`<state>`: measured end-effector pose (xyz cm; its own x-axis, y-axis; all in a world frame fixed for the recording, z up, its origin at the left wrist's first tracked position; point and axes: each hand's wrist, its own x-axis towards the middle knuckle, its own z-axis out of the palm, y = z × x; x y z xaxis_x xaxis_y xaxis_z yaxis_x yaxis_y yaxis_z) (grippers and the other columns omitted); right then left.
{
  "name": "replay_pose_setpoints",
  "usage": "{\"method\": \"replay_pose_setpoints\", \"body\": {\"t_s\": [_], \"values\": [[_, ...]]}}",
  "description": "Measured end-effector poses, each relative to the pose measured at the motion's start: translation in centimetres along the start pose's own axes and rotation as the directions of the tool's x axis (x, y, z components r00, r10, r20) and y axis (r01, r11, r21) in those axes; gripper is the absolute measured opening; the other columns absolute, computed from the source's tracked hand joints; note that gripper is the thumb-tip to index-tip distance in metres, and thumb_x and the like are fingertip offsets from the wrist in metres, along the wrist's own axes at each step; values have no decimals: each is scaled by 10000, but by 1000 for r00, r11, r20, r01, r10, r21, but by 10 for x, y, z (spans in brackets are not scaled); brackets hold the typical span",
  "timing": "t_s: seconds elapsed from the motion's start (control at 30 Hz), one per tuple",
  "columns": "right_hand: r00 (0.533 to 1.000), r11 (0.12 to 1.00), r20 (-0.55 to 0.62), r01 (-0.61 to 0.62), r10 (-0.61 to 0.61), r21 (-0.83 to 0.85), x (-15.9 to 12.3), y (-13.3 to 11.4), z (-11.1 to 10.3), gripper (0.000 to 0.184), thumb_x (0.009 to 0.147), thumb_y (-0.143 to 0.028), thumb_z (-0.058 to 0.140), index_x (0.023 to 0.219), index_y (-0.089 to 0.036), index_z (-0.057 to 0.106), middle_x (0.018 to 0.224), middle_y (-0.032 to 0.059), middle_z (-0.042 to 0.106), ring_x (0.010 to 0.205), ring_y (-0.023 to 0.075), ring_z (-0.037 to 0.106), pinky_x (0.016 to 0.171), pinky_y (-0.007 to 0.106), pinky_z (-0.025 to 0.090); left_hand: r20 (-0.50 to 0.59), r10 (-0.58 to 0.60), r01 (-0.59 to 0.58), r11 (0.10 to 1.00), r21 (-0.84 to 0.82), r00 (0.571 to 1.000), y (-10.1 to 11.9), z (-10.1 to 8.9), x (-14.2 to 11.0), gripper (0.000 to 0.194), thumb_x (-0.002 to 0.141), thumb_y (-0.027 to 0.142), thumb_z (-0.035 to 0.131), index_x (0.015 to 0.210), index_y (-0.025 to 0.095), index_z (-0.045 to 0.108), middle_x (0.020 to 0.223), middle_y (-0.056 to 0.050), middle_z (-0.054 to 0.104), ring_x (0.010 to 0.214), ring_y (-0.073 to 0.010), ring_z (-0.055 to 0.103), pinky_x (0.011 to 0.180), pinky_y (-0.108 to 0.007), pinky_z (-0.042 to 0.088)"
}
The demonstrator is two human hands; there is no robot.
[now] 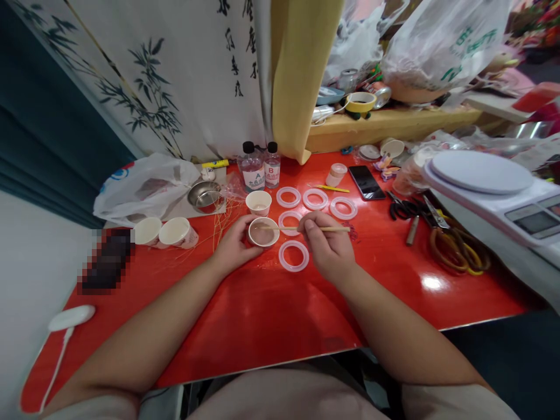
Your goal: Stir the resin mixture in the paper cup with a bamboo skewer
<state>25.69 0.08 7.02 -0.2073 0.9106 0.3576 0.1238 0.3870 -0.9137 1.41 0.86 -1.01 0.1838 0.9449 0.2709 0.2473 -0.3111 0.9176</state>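
My left hand [233,244] wraps around a small paper cup [263,232] of brownish liquid standing on the red table [271,315]. A thin wooden stick [339,229] is pinched in my right hand [328,245], its far tip reaching into that cup. Several white ring-shaped moulds lie around the cup: one [293,256] just in front of my hands, one [289,220] partly behind the stick, others [315,199] in a row further back. A second paper cup [258,202] stands behind the first.
Two bottles marked A [252,167] and B [272,165] stand at the back. Two cups [175,232], a steel bowl [205,196] and a plastic bag [144,186] are left. A phone [366,182], scissors [405,209] and a white scale [494,186] are right.
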Motion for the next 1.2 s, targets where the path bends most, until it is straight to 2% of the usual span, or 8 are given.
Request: {"method": "replay_pose_setpoints", "body": {"t_s": [0.17,0.33,0.5,0.93,1.2], "values": [[999,999,9,-44,44,11,1,-1,-1,262,1036,-255,481,799,-222,588,676,-16,546,622,149,489,609,307,372,4,-9,9,1000,9,1000,1,0,0,682,761,284,906,1367,266,593,1420,-124,684,1253,-304,698,1080,-491,555],[1000,996,0,27,-27,-81,2,-1,-1,223,1036,-248,510,837,-219,608,690,-21,555,636,145,494,617,297,376,8,-8,8,1000,2,1000,0,0,0,693,768,306,905,1380,266,581,1426,-133,679,1267,-309,692,1087,-499,551],[997,993,45,70,-66,-92,2,0,-2,222,1045,-232,502,847,-218,602,752,-11,595,687,146,533,648,288,400,-2,12,-12,999,33,1000,-1,0,0,673,767,311,901,1363,256,592,1401,-135,694,1247,-311,703,1072,-501,563],[996,995,67,60,-55,-77,1,-3,-1,221,1054,-237,498,852,-217,586,742,-19,557,664,137,500,626,284,387,-12,-16,16,1000,21,1000,4,1,0,661,765,334,900,1352,261,603,1362,-124,716,1203,-300,723,1020,-464,581],[998,997,55,36,-32,-75,1,-1,-1,222,1052,-263,507,856,-222,603,740,-10,567,681,152,510,644,294,407,-11,-10,10,1000,30,1000,2,0,0,667,759,299,892,1357,274,599,1371,-114,707,1221,-300,710,1046,-479,568]]}}
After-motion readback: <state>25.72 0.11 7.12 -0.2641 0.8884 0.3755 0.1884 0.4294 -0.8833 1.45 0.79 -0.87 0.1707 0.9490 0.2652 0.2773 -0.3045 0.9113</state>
